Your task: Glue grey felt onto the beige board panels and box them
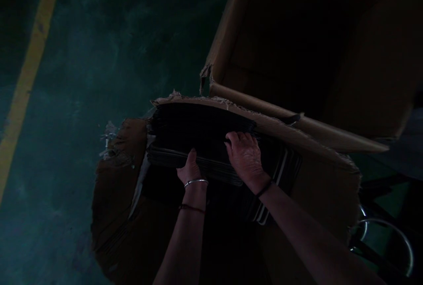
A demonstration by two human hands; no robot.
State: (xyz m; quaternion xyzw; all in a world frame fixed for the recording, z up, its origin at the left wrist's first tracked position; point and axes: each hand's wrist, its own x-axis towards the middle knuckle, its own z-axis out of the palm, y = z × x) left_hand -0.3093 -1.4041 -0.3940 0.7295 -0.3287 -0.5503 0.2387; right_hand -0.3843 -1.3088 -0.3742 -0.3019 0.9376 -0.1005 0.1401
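Observation:
A thick stack of thin black sheets (194, 131) sits inside a torn cardboard box (115, 188). My left hand (190, 168) grips the near edge of the stack, fingers curled under it, with a silver bangle at the wrist. My right hand (244, 155) lies on top of the stack near its far right side, fingers bent over the edge of the sheets. More dark sheets with pale edges (280, 175) lie lower in the box to the right. The scene is very dim.
A second, larger open cardboard box (297, 113) stands behind and to the right. The floor is dark green (99, 56) with a yellow painted line (26, 73) at the left. A metal stool or chair frame (386, 241) shows at the lower right.

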